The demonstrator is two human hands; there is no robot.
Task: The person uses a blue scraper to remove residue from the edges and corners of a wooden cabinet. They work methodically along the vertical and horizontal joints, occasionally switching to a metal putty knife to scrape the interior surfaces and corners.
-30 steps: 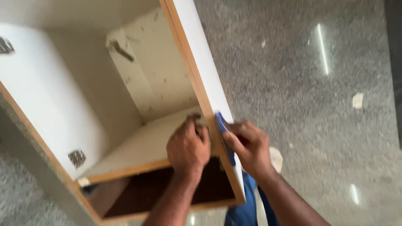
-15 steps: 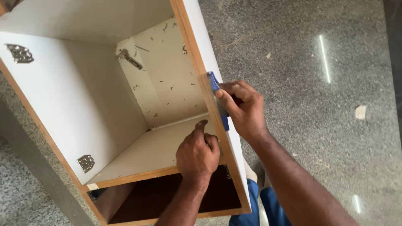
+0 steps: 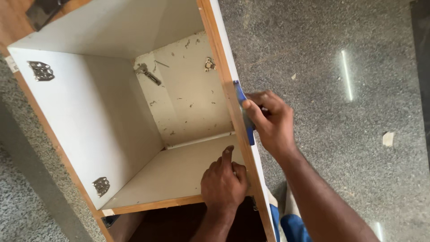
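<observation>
Blue flat plastic scraper (image 3: 242, 112) sits at 2 o'clock against the wood-edged white cabinet box's (image 3: 89, 116) front edge, right hand (image 3: 271, 123) clamped around it. Left hand (image 3: 224, 183), fingers curled, presses the shelf at 6 o'clock.

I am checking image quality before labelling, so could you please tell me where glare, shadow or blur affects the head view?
Head view: sharp overall; bright streaks of glare lie on the polished stone floor; the cabinet interior is evenly lit, darkening below its shelf; the left hand, right hand and blue scraper show little blur.
</observation>
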